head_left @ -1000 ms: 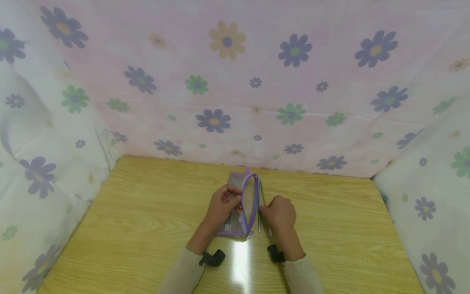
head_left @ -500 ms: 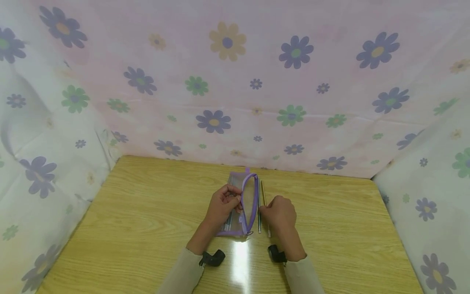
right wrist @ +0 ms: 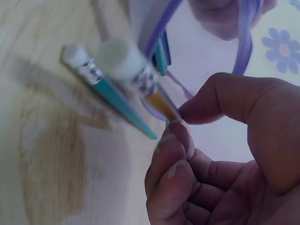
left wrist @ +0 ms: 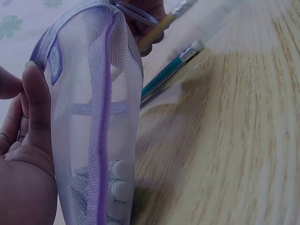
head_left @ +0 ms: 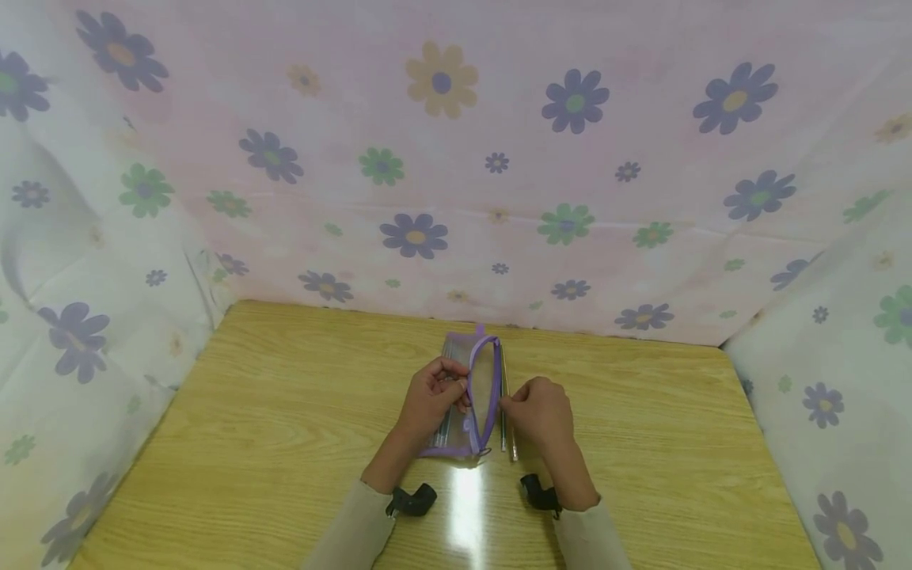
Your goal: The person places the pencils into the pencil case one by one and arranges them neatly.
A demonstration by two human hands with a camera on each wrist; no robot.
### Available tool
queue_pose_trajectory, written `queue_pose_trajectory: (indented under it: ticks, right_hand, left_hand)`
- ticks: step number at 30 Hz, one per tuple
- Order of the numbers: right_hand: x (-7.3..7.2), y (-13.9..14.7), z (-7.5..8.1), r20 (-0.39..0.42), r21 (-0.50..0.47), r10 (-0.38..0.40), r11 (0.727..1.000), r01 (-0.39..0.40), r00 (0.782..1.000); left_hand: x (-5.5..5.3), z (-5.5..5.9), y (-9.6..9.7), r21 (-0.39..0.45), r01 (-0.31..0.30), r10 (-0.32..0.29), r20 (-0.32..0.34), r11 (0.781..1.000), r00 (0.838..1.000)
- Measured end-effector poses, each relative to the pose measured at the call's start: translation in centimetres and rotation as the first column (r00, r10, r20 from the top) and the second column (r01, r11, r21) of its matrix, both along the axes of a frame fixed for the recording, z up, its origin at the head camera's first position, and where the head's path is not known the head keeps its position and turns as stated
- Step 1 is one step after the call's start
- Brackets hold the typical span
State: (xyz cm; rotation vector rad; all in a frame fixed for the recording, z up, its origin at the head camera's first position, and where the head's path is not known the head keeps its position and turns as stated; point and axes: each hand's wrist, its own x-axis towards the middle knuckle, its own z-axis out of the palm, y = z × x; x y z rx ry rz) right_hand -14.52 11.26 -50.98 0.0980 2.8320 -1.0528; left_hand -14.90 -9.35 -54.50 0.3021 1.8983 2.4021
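Note:
A see-through mesh pencil case [left wrist: 77,136] with purple zipper edging lies at the middle of the table, its mouth gaping toward the right. My left hand [head_left: 429,400] pinches the near rim of that mouth between thumb and fingers. Several pencils with white erasers [left wrist: 117,190] show through the mesh. In the right wrist view, my right hand [right wrist: 220,140] pinches a yellow pencil [right wrist: 161,104] between thumb and fingertips, eraser end toward the camera. A teal pencil [right wrist: 119,103] lies on the table between the case and the right hand.
The wood-grain table [head_left: 285,427] reaches a flower-printed cloth [head_left: 356,261] at the back and sides. Black wrist cameras [head_left: 416,500] sit at both cuffs. A bright light reflection falls on the table in front of the case.
The yellow pencil has shifted left toward the teal pencil and the case, with my right hand moving slightly left. My left hand and the case have stayed put.

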Motion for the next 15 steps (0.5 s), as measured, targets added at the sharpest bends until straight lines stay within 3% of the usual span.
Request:
queue_pose_trajectory:
  ticks: [6,15]
  right_hand:
    - [0.1,0.0,0.5,0.014,-0.078,0.028,0.997,-0.027,1.0]
    - [0.0,-0.1,1.2,0.013,-0.116,0.028,0.993,-0.026,1.0]
  left_hand:
    - [0.0,0.1,0.0,0.003,0.002,-0.002,0.01,1.0,1.0]
    - [0.0,0.1,0.0,-0.002,0.012,-0.012,0.011,1.0,1.0]
